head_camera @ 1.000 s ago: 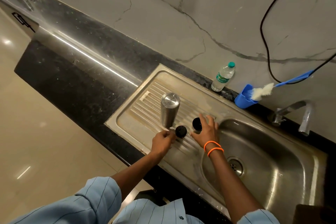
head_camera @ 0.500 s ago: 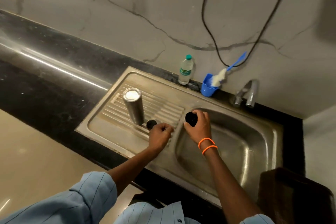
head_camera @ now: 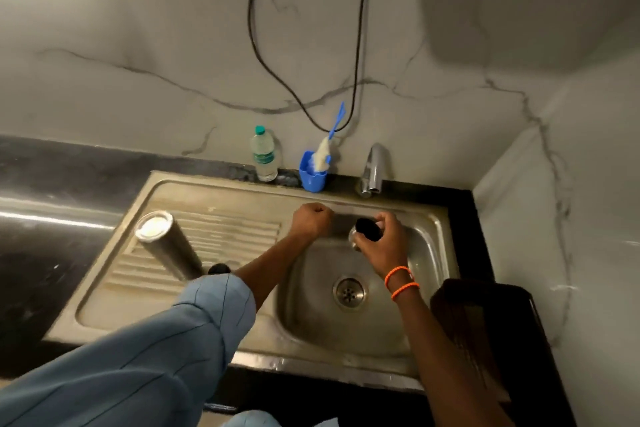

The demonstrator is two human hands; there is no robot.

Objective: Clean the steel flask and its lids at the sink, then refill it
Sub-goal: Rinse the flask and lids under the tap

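The steel flask (head_camera: 166, 246) stands upside down on the sink's drainboard (head_camera: 242, 198). A small black lid (head_camera: 219, 268) lies at its foot, partly hidden by my left sleeve. My right hand (head_camera: 386, 246) grips a steel cup lid with a black inside (head_camera: 366, 231) over the back of the basin (head_camera: 311, 315), below the tap (head_camera: 374, 166). My left hand (head_camera: 311, 218) is a curled fist over the basin's back left rim; nothing shows in it. No water runs from the tap.
A plastic water bottle (head_camera: 265, 158) and a blue holder with a brush (head_camera: 313, 177) stand against the wall behind the sink. A black cable (head_camera: 256, 45) hangs above them. A dark brown object (head_camera: 485, 329) sits at the basin's right. The drain (head_camera: 349, 291) is open.
My right hand carried the cup lid from the drainboard over the basin. My left hand left the small black lid and rose to the basin's back rim. My head turned right.
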